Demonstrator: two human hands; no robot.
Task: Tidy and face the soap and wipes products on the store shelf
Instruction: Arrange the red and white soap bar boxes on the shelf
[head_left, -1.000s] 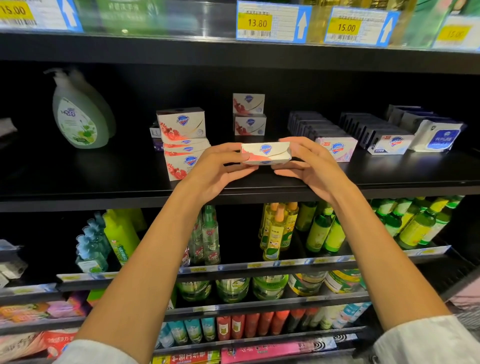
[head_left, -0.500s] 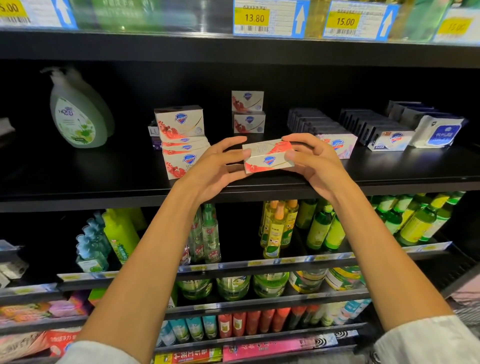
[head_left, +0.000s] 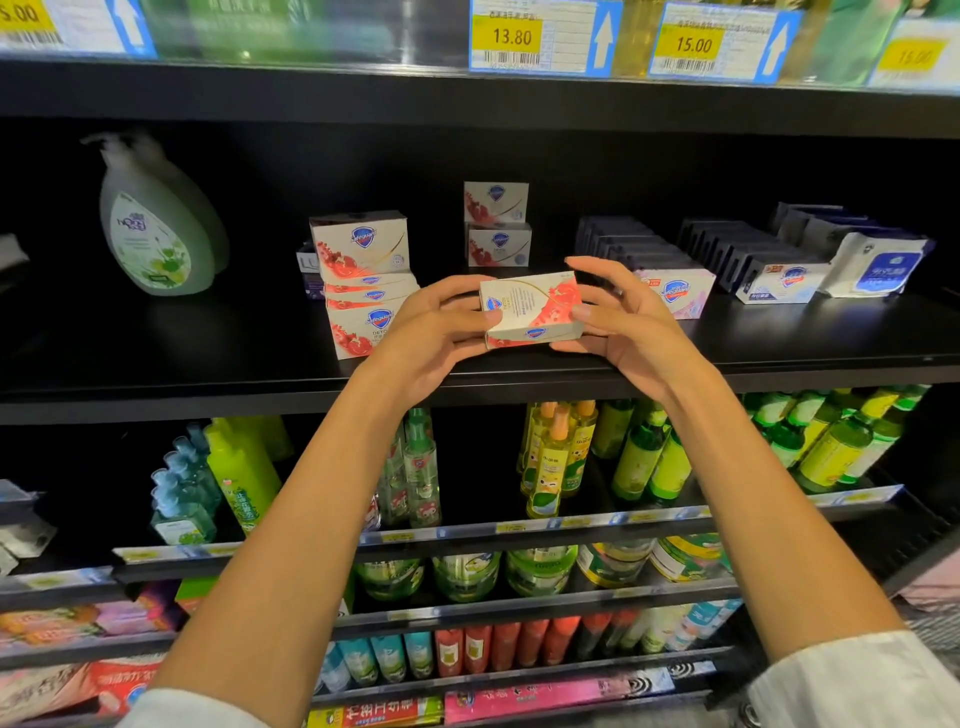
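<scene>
A white and red soap box is held just above the black shelf's front edge, tilted so its broad printed face shows upward. My left hand grips its left end and my right hand grips its right end. Left of it stands a stack of matching soap boxes, the lower ones skewed. Two more soap boxes are stacked at the back. To the right sit a pink soap box, a blue and white soap box and a wipes pack.
A green pump bottle stands at the shelf's far left, with bare shelf between it and the soap stack. Dark boxes line up behind the right-hand products. Price tags hang on the shelf above. Rows of green bottles fill the shelves below.
Both hands have turned the soap box, from its narrow edge facing me to its broad printed face tipped upward. It has stayed over the shelf's front edge.
</scene>
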